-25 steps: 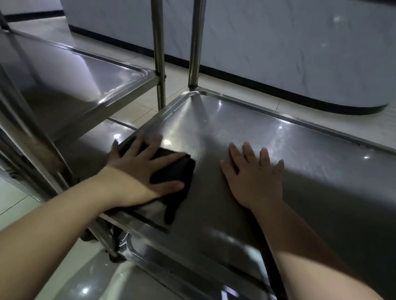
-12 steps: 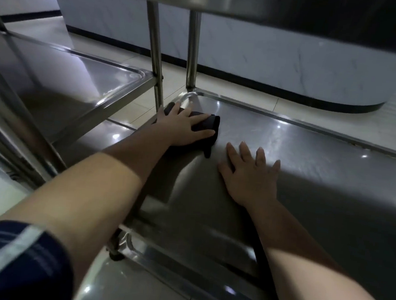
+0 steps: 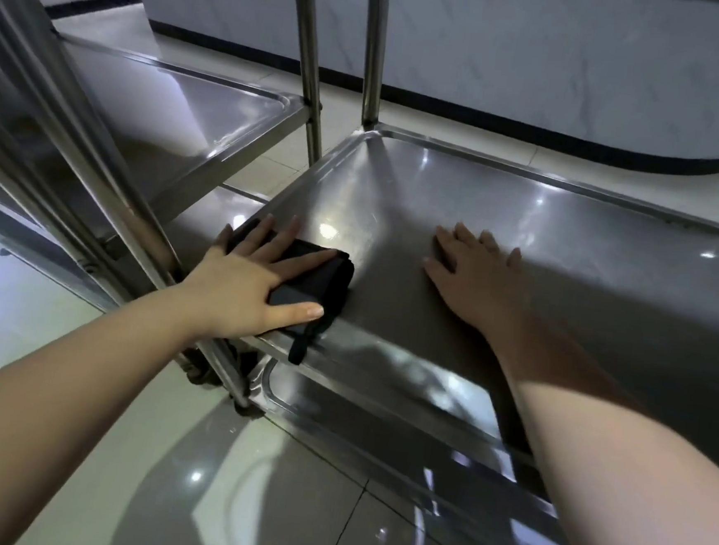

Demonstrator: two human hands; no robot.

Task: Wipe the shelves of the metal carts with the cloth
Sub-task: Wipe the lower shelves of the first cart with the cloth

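Observation:
My left hand (image 3: pixel 245 280) lies flat with spread fingers on a folded black cloth (image 3: pixel 327 282), pressing it onto the near left corner of a steel cart shelf (image 3: pixel 505 206). A loose end of the cloth hangs over the shelf's front edge. My right hand (image 3: pixel 474 272) rests palm down with straight fingers on the bare metal of the same shelf, to the right of the cloth.
A second steel cart (image 3: pixel 156 97) stands close on the left, its shelf at about the same height. Upright posts (image 3: pixel 306 53) rise at the far corners of both shelves. A lower shelf (image 3: pixel 380 428) shows under the front edge. Glossy tiled floor and a curved white counter lie beyond.
My left hand has pulled the cloth back from the far left corner of the shelf to the near left corner. My right hand has stayed where it was.

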